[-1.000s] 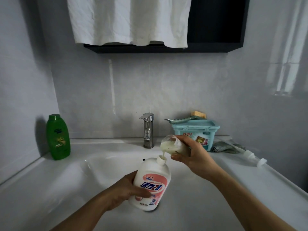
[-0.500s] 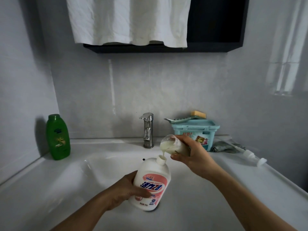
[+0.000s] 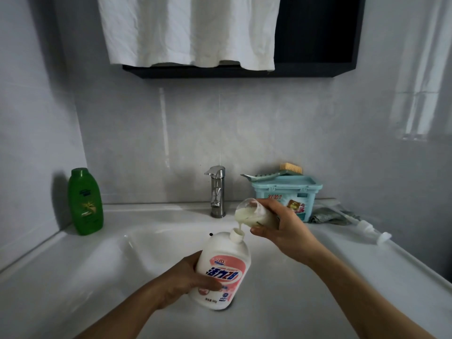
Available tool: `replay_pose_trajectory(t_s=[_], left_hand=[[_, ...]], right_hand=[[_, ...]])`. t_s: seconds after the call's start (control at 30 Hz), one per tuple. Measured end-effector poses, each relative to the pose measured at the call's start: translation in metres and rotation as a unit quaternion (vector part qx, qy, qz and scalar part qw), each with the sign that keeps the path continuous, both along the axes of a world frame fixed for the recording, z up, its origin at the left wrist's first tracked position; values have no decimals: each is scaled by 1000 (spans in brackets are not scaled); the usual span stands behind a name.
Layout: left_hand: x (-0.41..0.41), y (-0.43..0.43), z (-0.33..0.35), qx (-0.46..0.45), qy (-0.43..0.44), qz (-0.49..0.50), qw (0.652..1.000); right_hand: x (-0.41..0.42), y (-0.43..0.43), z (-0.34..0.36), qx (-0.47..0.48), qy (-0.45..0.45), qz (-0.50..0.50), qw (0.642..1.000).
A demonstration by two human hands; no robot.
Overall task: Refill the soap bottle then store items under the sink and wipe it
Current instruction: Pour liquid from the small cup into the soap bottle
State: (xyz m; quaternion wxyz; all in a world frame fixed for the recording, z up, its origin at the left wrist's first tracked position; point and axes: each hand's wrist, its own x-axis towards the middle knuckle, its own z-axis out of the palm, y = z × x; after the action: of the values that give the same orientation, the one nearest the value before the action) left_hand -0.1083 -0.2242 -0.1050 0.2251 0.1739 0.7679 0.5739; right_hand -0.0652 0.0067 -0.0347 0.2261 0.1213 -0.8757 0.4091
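A white soap bottle (image 3: pixel 223 267) with a pink label stands uncapped in the sink basin (image 3: pixel 137 245), leaning slightly. My left hand (image 3: pixel 181 281) grips its lower body from the left. My right hand (image 3: pixel 278 226) holds a clear cup (image 3: pixel 247 212) tipped on its side just above the bottle's open neck. Creamy white soap runs in a thin stream from the cup's rim into the neck. The bottle's white pump head (image 3: pixel 369 230) lies on the counter at the right.
A green bottle (image 3: pixel 85 201) stands at the back left of the counter. The chrome tap (image 3: pixel 217 192) rises behind the basin. A teal tub (image 3: pixel 288 194) carries a brush (image 3: pixel 274 172), with a grey cloth (image 3: pixel 327 215) beside it. A white towel (image 3: pixel 190 30) hangs overhead.
Nothing has moved noticeably. Both hands hold their positions while soap keeps running from the cup into the bottle.
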Motion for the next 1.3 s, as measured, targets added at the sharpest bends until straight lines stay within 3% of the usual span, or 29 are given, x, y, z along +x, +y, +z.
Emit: replay_pose_trajectory(t_s=[1.3], left_hand=[[2,1,2,7,9,-14,1000]], right_hand=[[-3,2,-2,-6,1,3,1000]])
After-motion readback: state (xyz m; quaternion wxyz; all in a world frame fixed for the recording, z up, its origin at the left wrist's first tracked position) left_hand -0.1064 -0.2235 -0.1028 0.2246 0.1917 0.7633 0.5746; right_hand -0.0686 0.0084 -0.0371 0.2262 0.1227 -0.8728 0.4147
